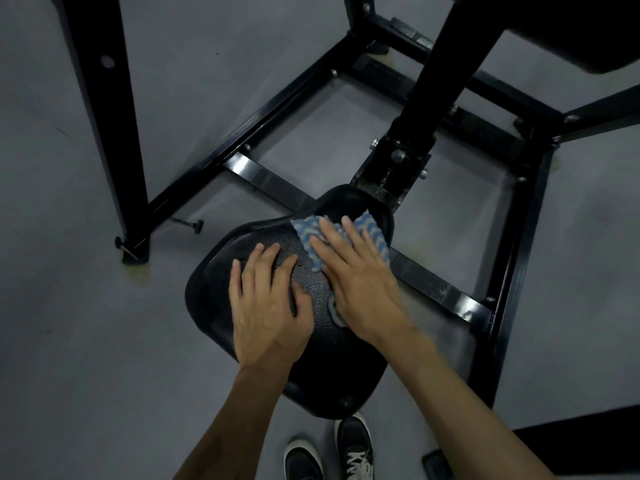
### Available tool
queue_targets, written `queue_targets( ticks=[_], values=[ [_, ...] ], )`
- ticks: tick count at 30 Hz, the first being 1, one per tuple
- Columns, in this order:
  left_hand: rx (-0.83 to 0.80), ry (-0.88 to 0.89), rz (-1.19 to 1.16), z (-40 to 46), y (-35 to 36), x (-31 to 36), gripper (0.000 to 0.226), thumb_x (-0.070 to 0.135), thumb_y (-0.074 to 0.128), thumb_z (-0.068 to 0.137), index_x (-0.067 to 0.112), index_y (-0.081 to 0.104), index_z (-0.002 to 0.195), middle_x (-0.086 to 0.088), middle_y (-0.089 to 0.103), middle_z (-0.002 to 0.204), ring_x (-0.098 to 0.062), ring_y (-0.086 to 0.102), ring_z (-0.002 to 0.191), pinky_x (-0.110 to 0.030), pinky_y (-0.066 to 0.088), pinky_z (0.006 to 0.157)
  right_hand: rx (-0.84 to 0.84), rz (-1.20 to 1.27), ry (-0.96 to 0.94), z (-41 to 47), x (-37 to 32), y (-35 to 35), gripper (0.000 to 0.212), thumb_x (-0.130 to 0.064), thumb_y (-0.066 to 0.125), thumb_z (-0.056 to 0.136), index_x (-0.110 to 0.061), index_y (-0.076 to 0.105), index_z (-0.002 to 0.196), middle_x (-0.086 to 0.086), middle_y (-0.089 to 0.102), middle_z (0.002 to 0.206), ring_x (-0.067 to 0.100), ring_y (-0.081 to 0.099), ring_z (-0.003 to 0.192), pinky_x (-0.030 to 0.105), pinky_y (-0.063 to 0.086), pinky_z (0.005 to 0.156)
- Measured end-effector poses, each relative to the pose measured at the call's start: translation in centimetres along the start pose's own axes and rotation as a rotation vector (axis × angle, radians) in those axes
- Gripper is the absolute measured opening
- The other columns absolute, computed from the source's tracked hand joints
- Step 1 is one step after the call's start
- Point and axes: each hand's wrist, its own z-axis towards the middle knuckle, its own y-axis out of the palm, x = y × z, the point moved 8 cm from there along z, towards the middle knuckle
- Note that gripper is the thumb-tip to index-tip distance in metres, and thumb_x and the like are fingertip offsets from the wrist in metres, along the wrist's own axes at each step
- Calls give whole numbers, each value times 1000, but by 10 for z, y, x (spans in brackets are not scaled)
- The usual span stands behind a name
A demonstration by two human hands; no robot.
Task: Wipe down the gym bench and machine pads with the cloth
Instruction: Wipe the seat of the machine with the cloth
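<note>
Pebbled seat pad (214, 289), woven-looking cloth (374, 233)

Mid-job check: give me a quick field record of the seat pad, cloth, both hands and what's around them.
seat pad: black, textured, mounted on the machine post
cloth: blue and white, spread on the pad's far right part
right hand: flat, fingers straight, pressing the cloth onto the pad
left hand: flat on the bare pad, beside the cloth
frame: black steel bars on the grey floor
shoes: below the pad's near edge
</note>
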Motion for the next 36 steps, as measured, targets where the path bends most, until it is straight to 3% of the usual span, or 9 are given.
queue_targets(
  ticks=[2,7,14,18,21,25,28,32,36],
  values=[
    [-2,-9,-5,1,0,0,41,23,48,92,11,65,128,-9,55,145,-27,41,146,-56,24,123,48,3,98,1,12,-4,53,-19,45,102,-16,38,154,2,23,166,28,11,155,50,17,125],
    [-11,-24,-14,1,1,-1,42,22,48,91,10,65,127,-9,57,144,-27,42,146,-55,22,124,67,55,334,40,4,0,53,-26,26,107,-14,23,159,4,9,169,28,-5,155,46,-1,126],
    [-43,-28,-25,1,1,-2,42,24,45,92,11,64,127,-8,56,145,-25,40,147,-56,21,124,-59,5,-85,21,-16,2,61,-25,47,95,-17,36,154,2,22,166,28,9,155,45,6,126],
    [-29,-25,-47,2,0,-2,41,22,44,93,11,65,126,-7,57,143,-25,41,146,-55,21,124,8,18,149,24,14,-7,62,-16,46,101,-19,23,158,0,8,168,26,-4,155,42,-3,126],
    [-27,-24,-51,2,1,-1,41,22,44,92,11,66,125,-8,58,142,-26,42,145,-54,22,124,80,55,286,47,9,-8,54,-18,38,105,-14,26,158,4,14,168,29,-2,155,45,-1,127],
    [-20,-25,-61,1,0,-3,41,20,44,92,9,67,124,-8,59,141,-26,43,145,-55,22,124,8,122,78,57,-18,3,58,-18,43,99,-17,34,156,2,26,165,28,4,155,43,-2,126],
    [-15,-25,-71,0,-1,-3,40,19,44,92,9,67,124,-8,60,141,-25,43,144,-55,23,124,-66,75,-72,38,-14,-1,70,-9,57,89,-17,36,155,1,23,166,27,6,155,42,0,126],
    [-13,-29,-77,1,-1,-3,39,19,45,92,10,68,122,-8,61,139,-25,44,143,-55,24,124,-25,34,114,26,15,-11,76,-10,54,91,-21,22,159,-3,7,169,24,-6,155,38,-8,125],
    [-28,-31,-65,1,0,-4,40,19,44,92,10,69,123,-8,61,139,-25,44,144,-56,25,123,107,114,258,54,2,-9,61,-14,42,95,-13,33,156,7,24,166,30,5,155,46,3,127]
  ],
)
